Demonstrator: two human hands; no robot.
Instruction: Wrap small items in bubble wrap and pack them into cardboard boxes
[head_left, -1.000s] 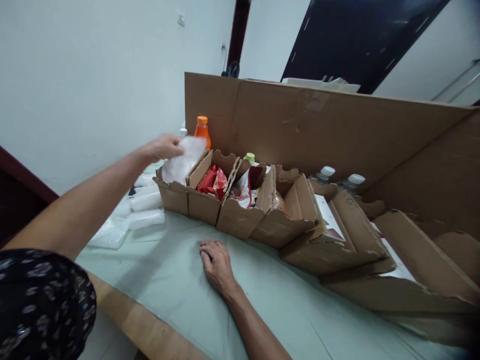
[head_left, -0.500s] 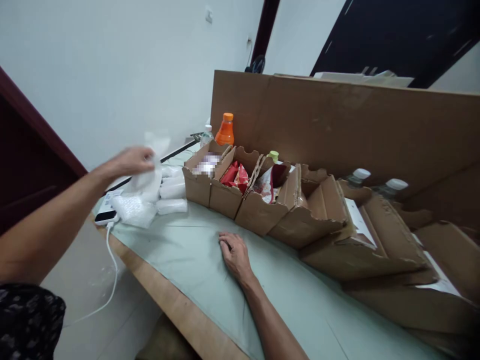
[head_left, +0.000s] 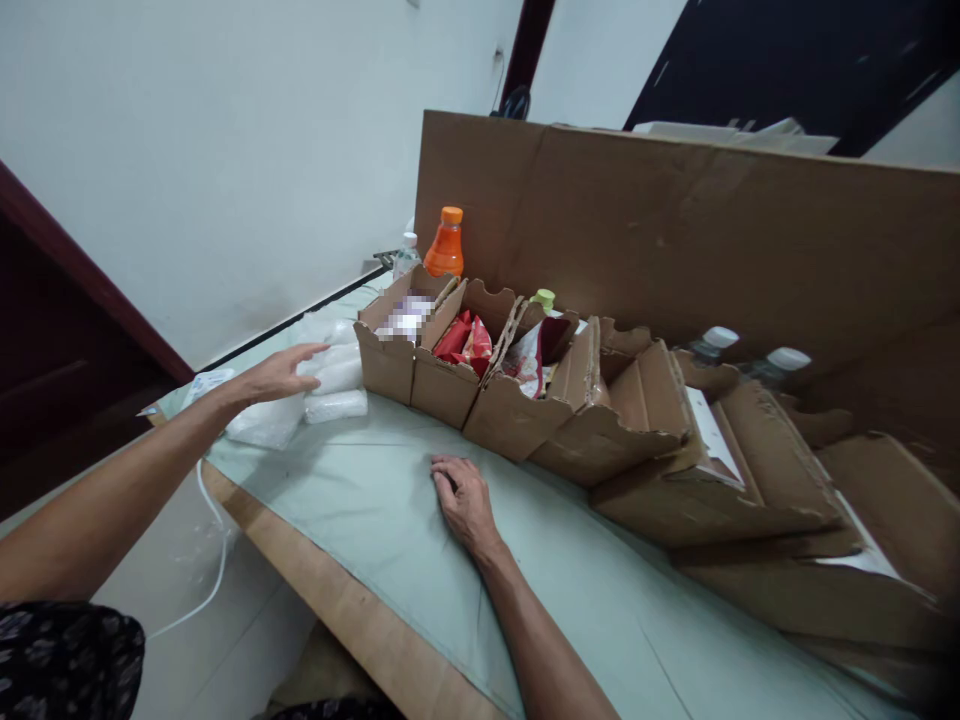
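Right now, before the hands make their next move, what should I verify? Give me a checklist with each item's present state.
1. Left hand free: ok; fingers spread, nothing visibly held.
2. Left hand touching the white, roll-shaped bubble-wrap bundles: cannot tell; it overlaps them in this view.
3. Right hand clear of the brown open-topped cardboard bins: ok; it rests apart, on the pale green cloth.
4. Orange plastic bottle with orange cap upright: ok; it stands behind the bins.
5. Leftmost bin's contents identifiable: cannot tell; pixelated.
6. Thin white cable kept within the table edge: not ok; it hangs beyond it.
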